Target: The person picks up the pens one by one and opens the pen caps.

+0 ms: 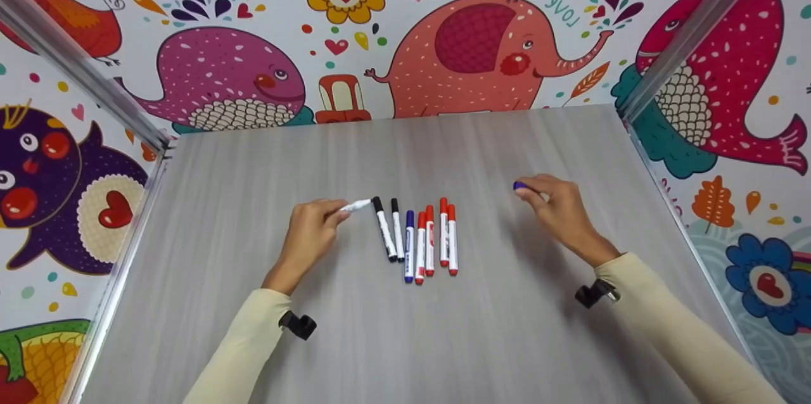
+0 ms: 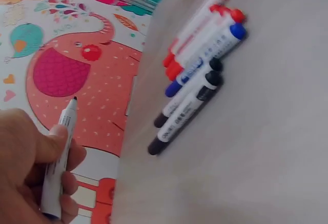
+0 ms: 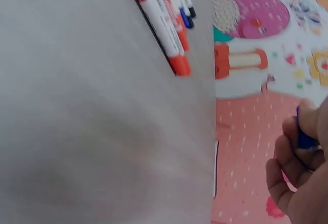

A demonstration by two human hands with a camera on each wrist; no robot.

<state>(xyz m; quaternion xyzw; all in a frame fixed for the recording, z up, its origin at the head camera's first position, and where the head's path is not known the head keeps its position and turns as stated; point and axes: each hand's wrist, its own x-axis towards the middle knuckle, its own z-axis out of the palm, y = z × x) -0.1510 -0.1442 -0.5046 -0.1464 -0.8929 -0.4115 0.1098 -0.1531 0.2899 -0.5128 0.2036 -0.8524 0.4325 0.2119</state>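
My left hand (image 1: 310, 233) grips a white marker (image 2: 60, 157) whose dark tip is bare, pointing toward the row of markers. Between the thumb and fingers of my right hand (image 1: 557, 208) is a blue marker cap (image 3: 306, 134), held off to the right. On the table between the hands lie capped markers side by side: two black markers (image 1: 384, 230), one blue marker (image 1: 409, 246) and several red markers (image 1: 430, 239). Both hands are raised above the table, apart from the row. The back end of the held marker is partly hidden by the fingers in the head view.
The grey wood-grain table (image 1: 355, 340) runs back to a wall (image 1: 412, 30) printed with cartoon animals. Metal posts (image 1: 690, 30) stand at the table's back corners. A small black device (image 1: 298, 325) is strapped to each wrist.
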